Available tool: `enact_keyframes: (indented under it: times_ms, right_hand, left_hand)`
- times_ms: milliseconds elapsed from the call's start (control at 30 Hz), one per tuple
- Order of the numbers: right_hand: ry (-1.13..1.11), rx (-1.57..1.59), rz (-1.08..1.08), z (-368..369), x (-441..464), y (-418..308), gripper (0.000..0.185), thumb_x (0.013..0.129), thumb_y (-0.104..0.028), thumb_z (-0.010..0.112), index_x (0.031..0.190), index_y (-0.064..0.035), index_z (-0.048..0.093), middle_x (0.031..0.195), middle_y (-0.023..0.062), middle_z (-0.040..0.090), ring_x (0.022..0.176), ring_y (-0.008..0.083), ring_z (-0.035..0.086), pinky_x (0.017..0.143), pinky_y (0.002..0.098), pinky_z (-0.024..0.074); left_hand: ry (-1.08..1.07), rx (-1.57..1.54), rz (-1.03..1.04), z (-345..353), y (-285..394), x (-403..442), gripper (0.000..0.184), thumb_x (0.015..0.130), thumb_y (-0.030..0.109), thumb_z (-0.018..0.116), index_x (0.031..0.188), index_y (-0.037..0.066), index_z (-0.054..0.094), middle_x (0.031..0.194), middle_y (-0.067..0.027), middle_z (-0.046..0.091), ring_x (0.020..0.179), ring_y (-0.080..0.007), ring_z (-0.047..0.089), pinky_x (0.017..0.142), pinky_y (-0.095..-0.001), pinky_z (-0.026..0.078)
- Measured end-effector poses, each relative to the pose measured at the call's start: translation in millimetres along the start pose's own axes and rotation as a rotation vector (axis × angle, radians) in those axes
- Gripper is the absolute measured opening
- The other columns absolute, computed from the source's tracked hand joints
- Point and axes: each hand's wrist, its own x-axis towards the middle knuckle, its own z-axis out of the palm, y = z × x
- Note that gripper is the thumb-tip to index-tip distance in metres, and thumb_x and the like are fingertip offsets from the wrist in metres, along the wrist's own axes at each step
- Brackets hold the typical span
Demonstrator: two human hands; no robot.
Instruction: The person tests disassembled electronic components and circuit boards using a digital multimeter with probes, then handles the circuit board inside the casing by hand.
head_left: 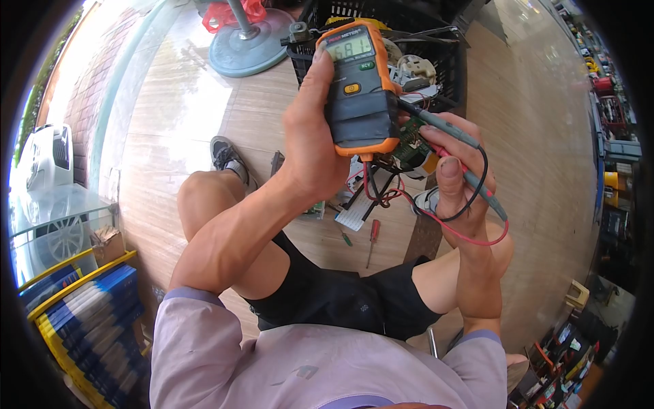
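Observation:
My left hand [313, 136] is wrapped round an orange and black multimeter [361, 88], its lit display facing up and the thumb at the screen's left edge. Right of the meter, my right hand [460, 174] is closed on two test probes [453, 133], one with a black lead and one with a red lead. Both leads loop below the hand and join the meter's bottom end. Beside the right fingers is a green circuit board [412, 143], partly hidden by the meter and hand. The probe tips are hidden or too small to make out.
Behind the meter stands a black crate [453, 75] of parts. A round grey stand base [252, 48] is at the upper left. On the floor lie a red screwdriver [374, 235] and a white ribbon cable [354, 213]. Blue boxes [102, 320] sit in a yellow rack.

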Motion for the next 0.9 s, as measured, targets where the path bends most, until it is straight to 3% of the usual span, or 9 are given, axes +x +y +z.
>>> enact_keyframes:
  times_ms: [33, 133, 900]
  right_hand:
    - [-0.006, -0.001, 0.007, -0.4, 0.0, 0.3, 0.033, 0.105, -0.024, 0.058, 0.112, 0.0053, 0.072, 0.118, 0.018, 0.063, 0.096, 0.0257, 0.066, 0.081, 0.032, 0.0531]
    - [-0.023, -0.004, 0.022, -1.5, -0.7, -1.8, 0.032, 0.104, -0.021, 0.059, 0.113, 0.0062, 0.072, 0.119, 0.0181, 0.063, 0.098, 0.0255, 0.065, 0.082, 0.0321, 0.0531]
    - [-0.072, -0.065, 0.021, 1.0, 0.4, -4.0, 0.039, 0.104, -0.03, 0.061, 0.112, 0.0063, 0.073, 0.117, 0.0177, 0.066, 0.092, 0.0229, 0.066, 0.079, 0.0312, 0.0534]
  left_hand:
    - [-0.004, -0.021, -0.001, -0.4, -0.8, 0.6, 0.056, 0.107, 0.053, 0.036, 0.128, 0.006, 0.058, 0.103, -0.014, 0.073, 0.086, -0.0244, 0.074, 0.076, -0.0361, 0.062]
    - [0.038, 0.009, -0.029, 0.1, -0.4, 1.1, 0.068, 0.106, 0.057, 0.03, 0.128, -0.001, 0.059, 0.111, -0.0182, 0.071, 0.09, -0.0276, 0.072, 0.085, -0.039, 0.059]
    - [0.017, 0.03, 0.01, -7.5, 0.4, -3.7, 0.069, 0.105, 0.062, 0.031, 0.131, 0.004, 0.058, 0.113, -0.0162, 0.071, 0.093, -0.0258, 0.072, 0.085, -0.0389, 0.059]
